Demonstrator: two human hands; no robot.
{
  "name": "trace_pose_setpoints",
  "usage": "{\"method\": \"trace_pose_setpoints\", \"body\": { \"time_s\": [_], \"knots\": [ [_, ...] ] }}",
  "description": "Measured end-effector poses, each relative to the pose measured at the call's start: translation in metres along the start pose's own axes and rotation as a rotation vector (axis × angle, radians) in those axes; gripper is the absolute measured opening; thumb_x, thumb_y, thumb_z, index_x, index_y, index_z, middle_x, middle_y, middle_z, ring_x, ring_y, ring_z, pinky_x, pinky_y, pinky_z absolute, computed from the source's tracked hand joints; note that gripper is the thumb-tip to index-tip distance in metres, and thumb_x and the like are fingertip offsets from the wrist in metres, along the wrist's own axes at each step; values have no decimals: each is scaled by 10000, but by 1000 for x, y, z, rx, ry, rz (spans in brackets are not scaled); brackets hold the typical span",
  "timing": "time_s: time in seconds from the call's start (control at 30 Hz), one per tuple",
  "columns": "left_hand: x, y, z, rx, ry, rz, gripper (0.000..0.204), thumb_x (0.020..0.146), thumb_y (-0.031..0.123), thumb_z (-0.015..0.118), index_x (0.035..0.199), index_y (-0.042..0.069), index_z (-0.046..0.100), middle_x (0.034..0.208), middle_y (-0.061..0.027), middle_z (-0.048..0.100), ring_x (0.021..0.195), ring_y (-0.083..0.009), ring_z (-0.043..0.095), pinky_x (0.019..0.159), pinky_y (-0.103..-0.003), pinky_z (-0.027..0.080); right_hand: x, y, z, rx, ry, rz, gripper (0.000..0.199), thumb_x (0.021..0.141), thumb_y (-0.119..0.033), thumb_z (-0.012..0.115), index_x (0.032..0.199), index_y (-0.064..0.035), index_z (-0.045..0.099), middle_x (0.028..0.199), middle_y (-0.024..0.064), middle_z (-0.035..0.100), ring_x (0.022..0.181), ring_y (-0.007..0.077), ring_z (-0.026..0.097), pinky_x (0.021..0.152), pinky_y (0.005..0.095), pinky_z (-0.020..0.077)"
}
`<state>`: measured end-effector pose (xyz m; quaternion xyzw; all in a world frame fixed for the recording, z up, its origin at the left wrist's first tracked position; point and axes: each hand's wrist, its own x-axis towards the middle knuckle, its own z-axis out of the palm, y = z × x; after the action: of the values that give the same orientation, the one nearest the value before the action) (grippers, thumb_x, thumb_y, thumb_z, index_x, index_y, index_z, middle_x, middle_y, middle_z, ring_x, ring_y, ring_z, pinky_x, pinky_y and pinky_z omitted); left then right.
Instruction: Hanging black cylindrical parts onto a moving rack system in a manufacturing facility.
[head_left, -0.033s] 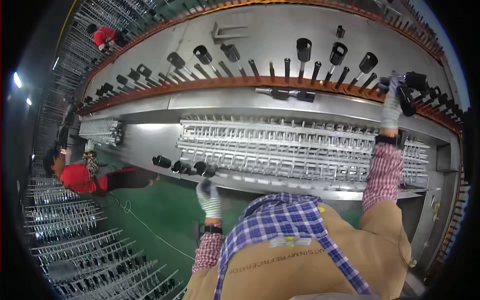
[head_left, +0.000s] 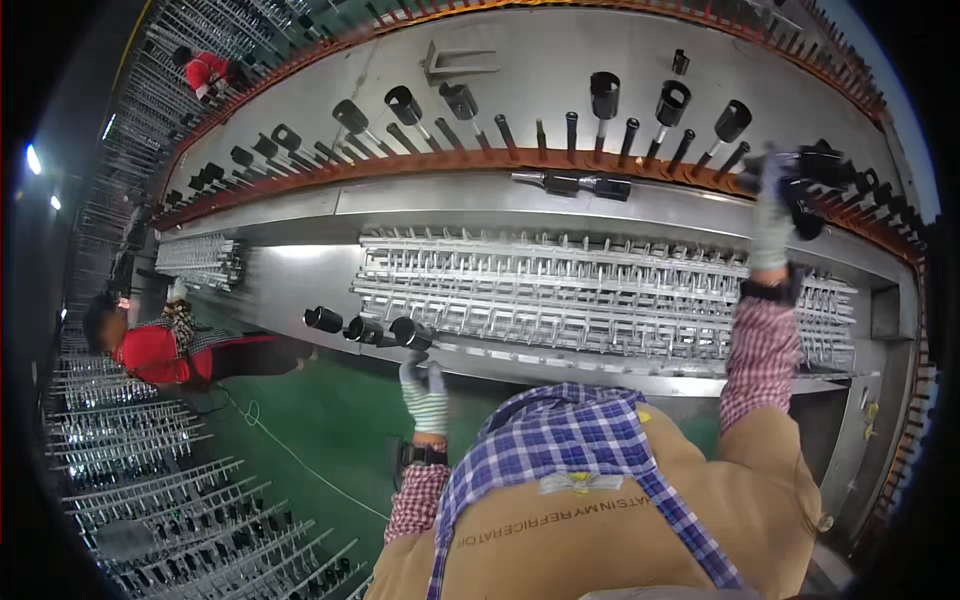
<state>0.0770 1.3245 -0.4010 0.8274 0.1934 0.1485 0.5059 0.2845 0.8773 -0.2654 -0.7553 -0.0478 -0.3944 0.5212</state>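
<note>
My left hand [head_left: 424, 396], in a striped glove, is at the bench's front edge. Its fingers curl at the stem ends of several black hollow cups [head_left: 410, 332], which fan out to the left. The stems are partly hidden, but the cups appear to be in its grip. My right hand [head_left: 770, 200], gloved and smeared by motion, reaches out to the orange rail at the far right. Black cup-like parts [head_left: 800, 208] hang tilted beside it and seem held; its fingertips are hidden among them.
Pegs and black cups stand along the orange rail [head_left: 450, 158]. Two black stemmed parts [head_left: 580, 186] lie on the ledge. Stacked metal racks [head_left: 560, 290] fill the bench between my arms. A co-worker in red [head_left: 155, 352] bends at the left; another [head_left: 207, 72] works farther off.
My right hand has shifted slightly left, and the black parts beside it have moved with it. The fingers of my left hand have shifted a little; its cups have risen slightly.
</note>
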Motion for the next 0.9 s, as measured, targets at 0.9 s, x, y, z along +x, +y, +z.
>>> {"method": "trace_pose_setpoints", "body": {
  "time_s": [0.9],
  "knots": [
    [70,-56,10,394,-418,130,570,830,521,360,895,-17,538,740,-265,562,727,-406,549,669,-477,420,-296,-75,131,-264,-761,976,610,796,-488,479,1212,-59,356,699,117,611,483,227,577,499,379,473]
  ]
}}
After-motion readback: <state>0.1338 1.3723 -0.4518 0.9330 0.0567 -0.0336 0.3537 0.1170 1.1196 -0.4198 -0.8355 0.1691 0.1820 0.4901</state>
